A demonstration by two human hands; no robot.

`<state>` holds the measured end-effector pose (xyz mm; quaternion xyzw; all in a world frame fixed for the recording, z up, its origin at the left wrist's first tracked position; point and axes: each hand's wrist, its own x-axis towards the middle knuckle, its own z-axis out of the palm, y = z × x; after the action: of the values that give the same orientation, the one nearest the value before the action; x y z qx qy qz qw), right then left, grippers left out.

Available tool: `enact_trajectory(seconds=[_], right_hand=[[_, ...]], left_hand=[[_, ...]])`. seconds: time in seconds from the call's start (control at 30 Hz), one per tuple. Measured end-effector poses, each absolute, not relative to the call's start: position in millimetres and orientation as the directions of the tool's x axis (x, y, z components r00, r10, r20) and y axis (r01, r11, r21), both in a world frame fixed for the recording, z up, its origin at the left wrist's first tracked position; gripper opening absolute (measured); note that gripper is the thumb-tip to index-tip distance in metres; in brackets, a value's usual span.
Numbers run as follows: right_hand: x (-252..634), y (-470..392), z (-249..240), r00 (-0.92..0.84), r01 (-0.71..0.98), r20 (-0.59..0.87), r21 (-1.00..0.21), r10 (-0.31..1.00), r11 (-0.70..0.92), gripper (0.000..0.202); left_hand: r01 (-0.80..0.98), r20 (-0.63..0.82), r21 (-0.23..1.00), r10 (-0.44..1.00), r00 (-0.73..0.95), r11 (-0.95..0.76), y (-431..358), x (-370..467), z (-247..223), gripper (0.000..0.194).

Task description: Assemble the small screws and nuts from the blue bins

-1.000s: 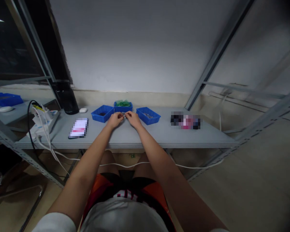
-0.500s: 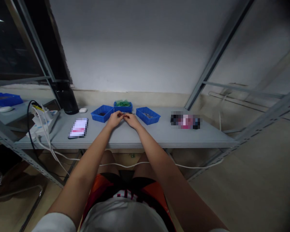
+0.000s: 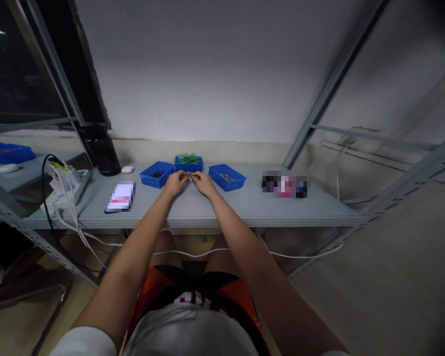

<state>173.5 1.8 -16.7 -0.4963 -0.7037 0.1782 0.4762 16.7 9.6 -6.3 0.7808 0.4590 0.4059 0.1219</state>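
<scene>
My left hand (image 3: pixel 176 183) and my right hand (image 3: pixel 203 183) are close together over the grey shelf top (image 3: pixel 193 205), fingertips pinched around small things too tiny to make out. Bits of metal show between and just behind the fingertips. Left of my hands is a blue bin (image 3: pixel 157 174) with dark small parts. Behind them a blue bin (image 3: pixel 189 167) holds green pieces (image 3: pixel 189 158). To the right, another blue bin (image 3: pixel 227 177) contains small shiny parts.
A phone (image 3: pixel 120 196), a white case (image 3: pixel 127 169), a black bottle (image 3: pixel 103 150) and a power strip (image 3: pixel 68 189) with cables occupy the left side. A blurred pink and black item (image 3: pixel 285 186) lies right. Metal uprights flank the shelf.
My right fingertips have shifted slightly right and up, leaving a small gap between the two hands. The dark thin thing near the right fingertips no longer shows.
</scene>
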Motion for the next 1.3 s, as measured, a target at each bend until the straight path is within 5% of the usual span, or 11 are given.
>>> enact_trajectory(seconds=[0.97,1.3], right_hand=[[177.1,4.4,-17.4,0.014,0.550,0.504,-0.725,0.864,0.414,0.018],[177.3,5.2,-21.1,-0.146,0.669,0.526,-0.572,0.838,0.475,0.017]], left_hand=[[0.623,0.559,0.554,0.801,0.213,-0.552,3.6,18.7,-0.5,0.017],[0.567,0.623,0.526,0.741,0.250,-0.634,6.2,19.4,-1.5,0.016]])
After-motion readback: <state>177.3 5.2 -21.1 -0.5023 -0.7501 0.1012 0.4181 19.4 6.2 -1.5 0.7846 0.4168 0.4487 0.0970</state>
